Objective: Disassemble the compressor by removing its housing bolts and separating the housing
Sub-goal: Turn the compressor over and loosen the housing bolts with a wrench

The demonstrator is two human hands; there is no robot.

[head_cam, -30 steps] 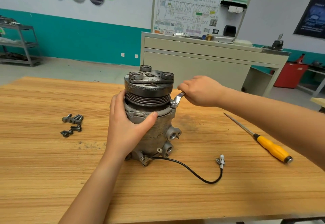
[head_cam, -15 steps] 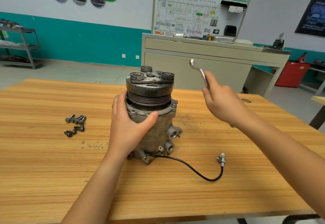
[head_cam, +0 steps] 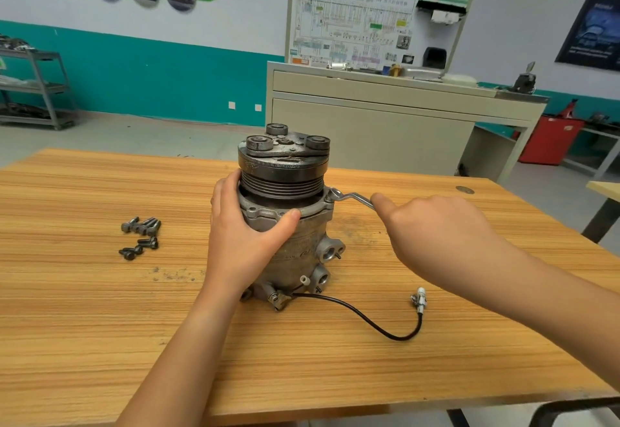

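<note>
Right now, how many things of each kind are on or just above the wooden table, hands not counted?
compressor: 1
wrench: 1
loose bolts: about 6 (they overlap, so the exact count is unclear)
Total: about 8

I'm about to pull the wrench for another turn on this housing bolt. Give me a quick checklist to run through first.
1. The grey metal compressor stands upright on the wooden table: ok.
2. The left hand grips the compressor's flange to brace it: ok.
3. The right hand holds the handle of the silver offset wrench: ok.
4. The wrench's ring end sits at the flange's right edge; fully seated: cannot tell.
5. The removed dark bolts lie left of the compressor, apart from it and away from the wrench: ok.
6. The black cable lies on the table, lower than the wrench: ok.
</note>
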